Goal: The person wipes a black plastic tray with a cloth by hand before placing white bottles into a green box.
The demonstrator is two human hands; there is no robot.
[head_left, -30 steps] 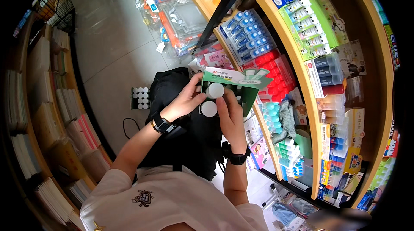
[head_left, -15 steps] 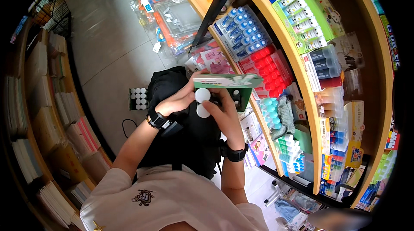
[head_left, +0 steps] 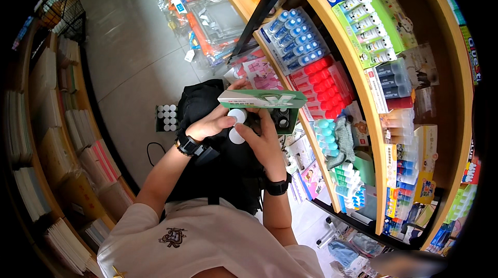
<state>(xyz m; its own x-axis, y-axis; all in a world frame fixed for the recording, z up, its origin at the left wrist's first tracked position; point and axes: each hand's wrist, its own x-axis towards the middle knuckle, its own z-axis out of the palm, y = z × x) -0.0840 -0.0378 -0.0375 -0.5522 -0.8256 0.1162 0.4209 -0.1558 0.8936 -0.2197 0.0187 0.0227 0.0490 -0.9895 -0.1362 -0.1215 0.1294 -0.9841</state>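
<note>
Left hand pinches one white-capped bottle, right hand grips another just below the green box at its fingertips; box looks partly emptied, slots open.

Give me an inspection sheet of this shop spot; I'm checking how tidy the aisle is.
Surface: grey tiled floor; no table seen.
Job's things: green display box with white-capped bottles.
Clutter: tray of white caps on floor; bagged goods.
Hands: left hand grips a bottle; right hand supports the box.
Cables: dark cord on floor.
Surroundings: stocked wooden shelves to the right, paper stacks to the left.
</note>
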